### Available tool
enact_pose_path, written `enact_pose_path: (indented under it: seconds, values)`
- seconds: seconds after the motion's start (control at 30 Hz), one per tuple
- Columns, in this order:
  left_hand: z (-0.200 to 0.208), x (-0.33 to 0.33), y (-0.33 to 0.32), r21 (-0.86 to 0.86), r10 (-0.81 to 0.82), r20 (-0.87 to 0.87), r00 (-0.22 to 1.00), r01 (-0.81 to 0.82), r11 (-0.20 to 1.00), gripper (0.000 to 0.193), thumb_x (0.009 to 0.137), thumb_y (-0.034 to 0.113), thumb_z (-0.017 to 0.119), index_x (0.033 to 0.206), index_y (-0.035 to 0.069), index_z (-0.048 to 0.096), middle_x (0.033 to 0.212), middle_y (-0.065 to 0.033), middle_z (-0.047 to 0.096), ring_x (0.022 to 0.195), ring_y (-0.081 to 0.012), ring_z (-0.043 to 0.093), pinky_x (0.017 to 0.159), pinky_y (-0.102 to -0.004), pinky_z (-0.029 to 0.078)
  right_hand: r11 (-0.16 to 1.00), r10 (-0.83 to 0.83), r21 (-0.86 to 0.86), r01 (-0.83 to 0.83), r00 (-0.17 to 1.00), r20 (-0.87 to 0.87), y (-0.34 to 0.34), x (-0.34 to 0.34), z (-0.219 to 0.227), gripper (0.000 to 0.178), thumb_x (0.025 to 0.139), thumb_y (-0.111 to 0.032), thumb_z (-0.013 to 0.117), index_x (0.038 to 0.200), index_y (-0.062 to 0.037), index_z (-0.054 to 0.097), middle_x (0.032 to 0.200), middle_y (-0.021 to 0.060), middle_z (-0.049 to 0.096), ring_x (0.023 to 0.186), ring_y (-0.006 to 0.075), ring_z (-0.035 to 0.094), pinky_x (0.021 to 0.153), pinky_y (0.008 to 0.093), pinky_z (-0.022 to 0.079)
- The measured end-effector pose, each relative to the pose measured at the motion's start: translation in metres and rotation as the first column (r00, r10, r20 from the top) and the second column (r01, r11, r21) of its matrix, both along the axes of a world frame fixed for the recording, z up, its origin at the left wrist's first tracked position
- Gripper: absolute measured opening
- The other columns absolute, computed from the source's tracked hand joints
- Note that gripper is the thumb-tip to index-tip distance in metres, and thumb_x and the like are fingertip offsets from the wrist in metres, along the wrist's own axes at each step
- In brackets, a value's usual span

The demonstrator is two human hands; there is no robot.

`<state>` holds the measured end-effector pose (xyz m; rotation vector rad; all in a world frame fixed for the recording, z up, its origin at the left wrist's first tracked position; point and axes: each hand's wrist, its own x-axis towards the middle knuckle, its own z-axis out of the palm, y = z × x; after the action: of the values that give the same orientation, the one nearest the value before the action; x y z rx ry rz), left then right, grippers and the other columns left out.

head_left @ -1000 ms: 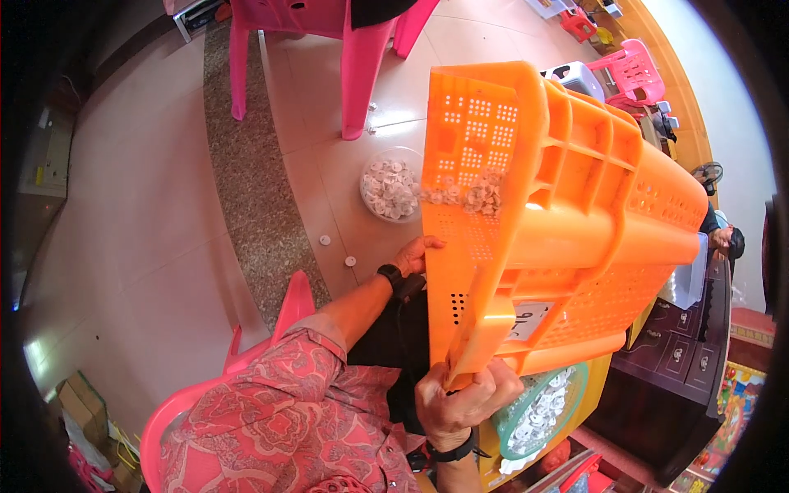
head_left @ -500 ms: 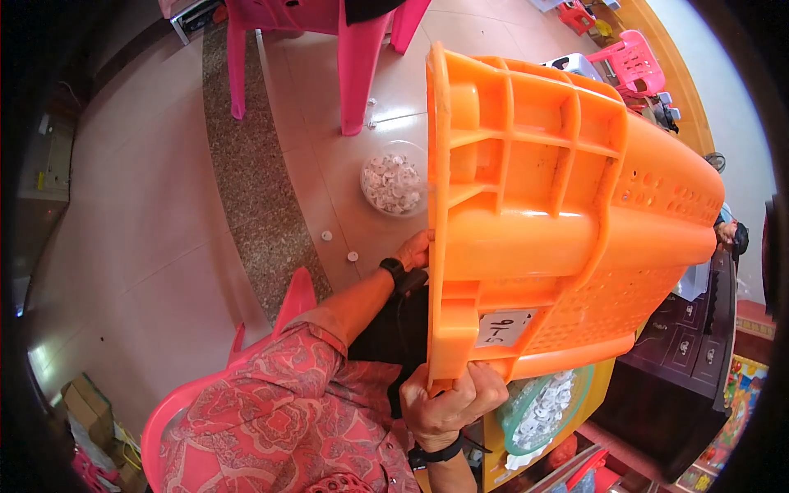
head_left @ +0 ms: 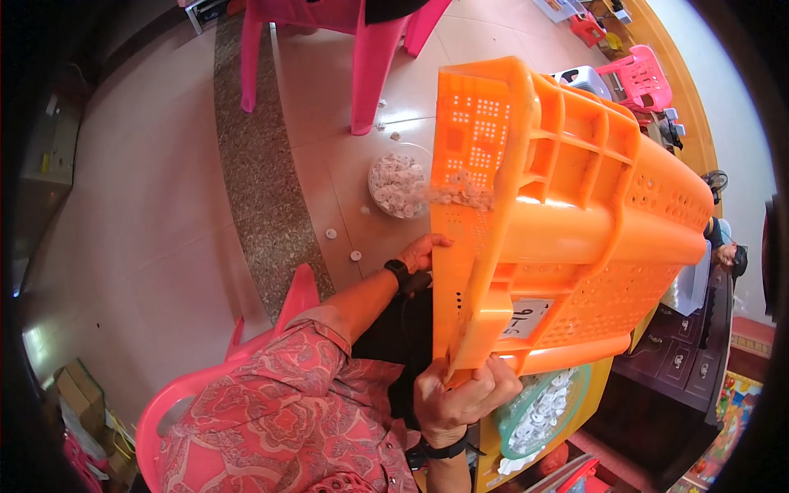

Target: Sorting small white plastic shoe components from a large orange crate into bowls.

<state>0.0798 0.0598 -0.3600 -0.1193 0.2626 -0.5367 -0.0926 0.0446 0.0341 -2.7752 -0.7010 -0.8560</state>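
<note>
Orange basket (head_left: 567, 222) has turned since half a second ago: then only its outer side showed; now its perforated inner wall and a blurred cluster of white pieces (head_left: 468, 194) at the lip are visible again. Basket is held raised, tipped on its side, mouth toward the clear bowl (head_left: 415, 149) on the floor (head_left: 156, 214). Lip appears to overlap the bowl's edge in this view; contact cannot be told. Bowl contains similar white pieces.

Both hands occupied. Right hand (head_left: 467, 398): closed around the near corner of the basket rim. Left hand (head_left: 425, 251): holding the basket's edge farther along, fingers partly hidden.

Two loose discs (head_left: 356, 255) lie on the floor, apart from the bowl. Green basin (head_left: 524, 452), also containing white pieces, sits on the yellow table (head_left: 602, 383), partly behind the basket.
</note>
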Motion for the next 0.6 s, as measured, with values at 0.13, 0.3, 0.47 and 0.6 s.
enact_pose_path:
  seconds: [0.13,0.3,0.47,0.6]
  values:
    - [-0.001,-0.001,0.002,-0.012,0.000,-0.006,1.000,0.000,1.000,0.037,0.088,0.008,0.059,0.122,-0.006,0.056,0.117,-0.0183,0.066,0.105,-0.0314,0.066,0.097,-0.0445,0.052,1.000,-0.002,0.003,0.002,1.000,-0.002,0.001,-0.001,-0.001,0.031,0.067,0.011,0.064,0.095,-0.0002,0.057,0.092,0.0137,0.053,0.083,0.0307,0.051,0.072,0.0417,0.042]
    - [0.001,-0.009,0.009,-0.016,-0.005,-0.013,1.000,0.005,1.000,0.037,0.088,0.007,0.060,0.123,-0.006,0.055,0.118,-0.0176,0.065,0.107,-0.0318,0.065,0.099,-0.0453,0.051,0.999,0.046,-0.012,-0.046,0.998,-0.039,0.003,-0.018,-0.003,0.032,0.066,0.011,0.065,0.095,-0.0004,0.057,0.092,0.0134,0.053,0.083,0.0306,0.051,0.071,0.0414,0.042]
    - [0.062,-0.043,0.007,-0.242,-0.105,-0.007,0.994,0.100,0.965,0.037,0.089,0.010,0.059,0.124,-0.004,0.055,0.118,-0.0170,0.065,0.107,-0.0322,0.065,0.098,-0.0451,0.051,1.000,0.022,-0.014,-0.022,0.999,-0.025,-0.002,-0.025,-0.008,0.030,0.068,0.007,0.065,0.096,-0.0011,0.056,0.093,0.0132,0.052,0.085,0.0303,0.052,0.073,0.0417,0.043]
    - [0.081,-0.068,-0.004,-0.512,-0.178,0.016,0.984,0.161,0.844,0.038,0.090,0.014,0.058,0.124,-0.002,0.055,0.119,-0.0165,0.064,0.105,-0.0326,0.065,0.097,-0.0446,0.052,0.998,0.056,0.020,-0.055,0.998,-0.019,-0.001,-0.031,-0.009,0.028,0.070,0.003,0.065,0.097,-0.0017,0.057,0.093,0.0123,0.052,0.087,0.0300,0.052,0.076,0.0414,0.045]
